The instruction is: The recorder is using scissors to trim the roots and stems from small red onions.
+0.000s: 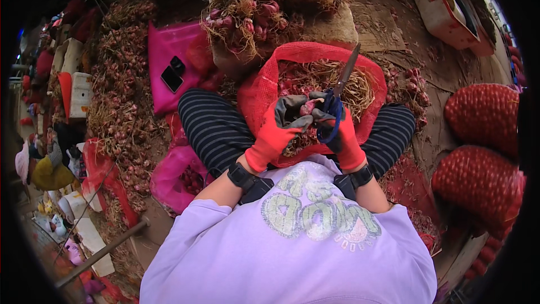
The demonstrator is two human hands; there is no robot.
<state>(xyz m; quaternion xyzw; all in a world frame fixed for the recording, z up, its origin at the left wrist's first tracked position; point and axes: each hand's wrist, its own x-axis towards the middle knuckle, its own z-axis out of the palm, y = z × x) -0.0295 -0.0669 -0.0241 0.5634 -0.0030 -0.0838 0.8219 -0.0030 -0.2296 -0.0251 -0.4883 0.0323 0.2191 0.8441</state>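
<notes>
A heap of shallots (121, 73) rings the seated person, with two full red sacks (481, 152) at the right and an open red net bag (368, 76) of shallots on the lap. Over that bag the left hand (278, 129), gloved, pinches what looks like one shallot (307, 107). The right hand (340, 132) is closed through the blue handles of scissors (339, 87), blades pointing up and away.

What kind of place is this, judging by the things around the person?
Probably a shallot sorting or trimming spot on the ground. Heaps of shallots with dry roots lie around, filled red mesh sacks stand nearby, and the right hand holds scissors.
</notes>
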